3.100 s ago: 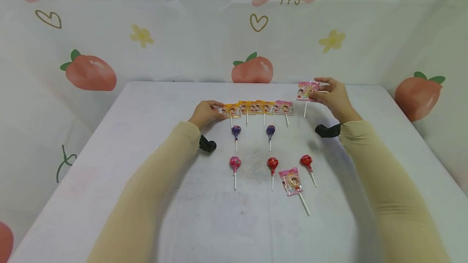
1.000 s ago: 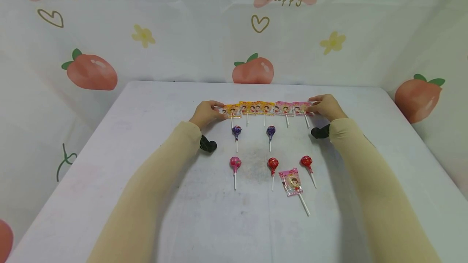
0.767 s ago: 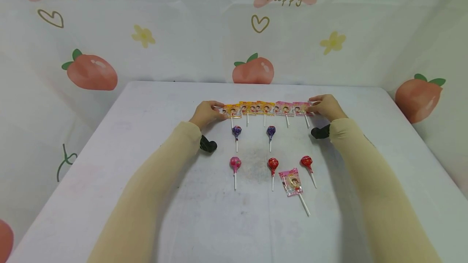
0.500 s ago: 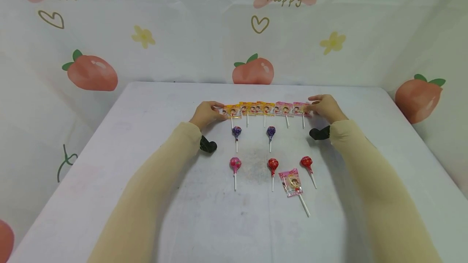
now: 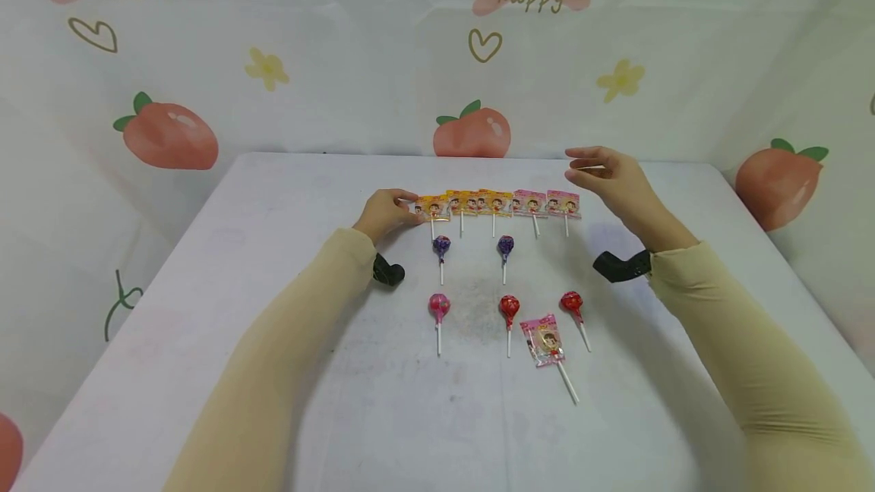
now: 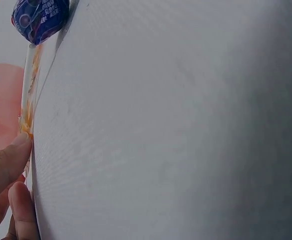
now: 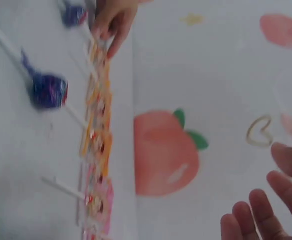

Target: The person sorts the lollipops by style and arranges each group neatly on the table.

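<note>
A row of flat lollipops in printed wrappers lies across the far part of the table. Its left end is an orange-wrapped lollipop (image 5: 433, 207), and my left hand (image 5: 386, 212) pinches that wrapper's left edge. In the left wrist view the thumb (image 6: 8, 162) is right at the orange wrapper. A pink-wrapped lollipop (image 5: 563, 204) forms the right end of the row. Up and to the right of it, my right hand (image 5: 610, 177) is raised with nothing in it, fingers loosely extended. The right wrist view shows those fingers (image 7: 261, 212) apart from the row.
Below the row lie two purple round lollipops (image 5: 506, 246). Nearer are a pink round lollipop (image 5: 440, 305), two red ones (image 5: 509, 307) and a loose pink-wrapped flat lollipop (image 5: 544, 342). A peach-printed cloth (image 5: 383, 59) hangs behind the white table (image 5: 287, 196).
My right hand set the pink-wrapped lollipop down at the row's right end, straightened it, then let go and rose away. The left hand stayed at the orange wrapper.
</note>
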Demonstrator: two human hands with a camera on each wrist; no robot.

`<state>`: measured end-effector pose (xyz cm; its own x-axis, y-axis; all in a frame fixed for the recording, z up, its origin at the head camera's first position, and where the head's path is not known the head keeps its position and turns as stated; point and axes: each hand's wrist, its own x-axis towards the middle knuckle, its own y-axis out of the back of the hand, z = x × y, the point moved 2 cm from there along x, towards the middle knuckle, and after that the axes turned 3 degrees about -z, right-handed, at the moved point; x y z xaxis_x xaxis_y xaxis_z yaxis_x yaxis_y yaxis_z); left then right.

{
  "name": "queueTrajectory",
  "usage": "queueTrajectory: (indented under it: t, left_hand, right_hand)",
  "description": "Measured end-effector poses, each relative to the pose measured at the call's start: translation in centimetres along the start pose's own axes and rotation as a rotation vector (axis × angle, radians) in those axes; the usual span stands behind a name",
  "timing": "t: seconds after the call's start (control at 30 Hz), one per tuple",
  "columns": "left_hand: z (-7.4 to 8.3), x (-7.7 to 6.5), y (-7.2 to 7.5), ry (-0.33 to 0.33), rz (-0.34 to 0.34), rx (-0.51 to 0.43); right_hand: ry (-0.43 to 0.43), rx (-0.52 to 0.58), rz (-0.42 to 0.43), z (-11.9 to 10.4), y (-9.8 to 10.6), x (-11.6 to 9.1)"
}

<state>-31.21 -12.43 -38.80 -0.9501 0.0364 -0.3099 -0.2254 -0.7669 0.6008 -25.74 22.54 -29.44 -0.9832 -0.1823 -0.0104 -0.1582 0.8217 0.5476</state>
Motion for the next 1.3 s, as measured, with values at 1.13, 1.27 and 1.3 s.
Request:
queueTrajectory:
  t: [1.13, 1.27, 1.3]
  left_hand:
    - [-0.1, 0.0, -0.1, -0.001, 0.006, -0.005]
    - [-0.1, 0.0, -0.1, -0.013, 0.007, -0.004]
    - [-0.1, -0.1, -0.1, -0.014, 0.008, -0.004]
  right_hand:
    - [0.149, -0.206, -0.367, 6.1, -7.6, -9.8]
    - [0.169, -0.278, -0.377, 6.2, -8.0, -10.2]
    - [0.179, -0.298, -0.381, 6.1, -8.1, -10.3]
